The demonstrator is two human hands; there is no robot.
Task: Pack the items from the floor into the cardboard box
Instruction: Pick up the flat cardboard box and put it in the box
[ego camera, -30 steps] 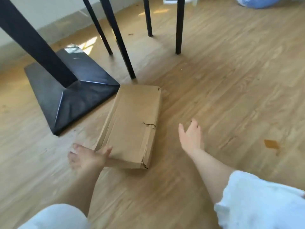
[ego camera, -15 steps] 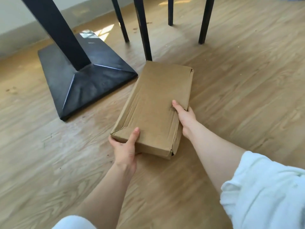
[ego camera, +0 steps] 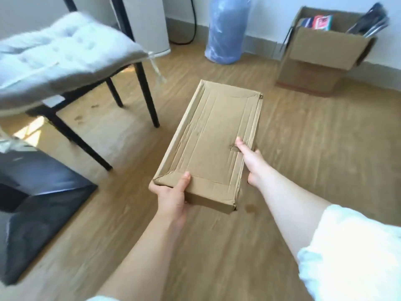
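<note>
A flat brown cardboard parcel (ego camera: pixel 212 140) is held above the wooden floor in both my hands. My left hand (ego camera: pixel 171 196) grips its near left corner, thumb on top. My right hand (ego camera: pixel 249 159) holds its right long edge, thumb on the top face and fingers hidden beneath. The open cardboard box (ego camera: pixel 321 53) stands on the floor at the far right against the wall, flaps up, with books and dark items inside.
A chair with black legs (ego camera: pixel 147 92) and a grey cushion (ego camera: pixel 56 53) stands at the left. A black table base (ego camera: pixel 39 205) lies at the near left. A blue plastic-wrapped roll (ego camera: pixel 225 31) stands at the back wall, next to a white unit.
The parcel was lying on the floor beside the table base; both hands closed on it and lifted it. The view has swung up and right, and the open box came into sight.
</note>
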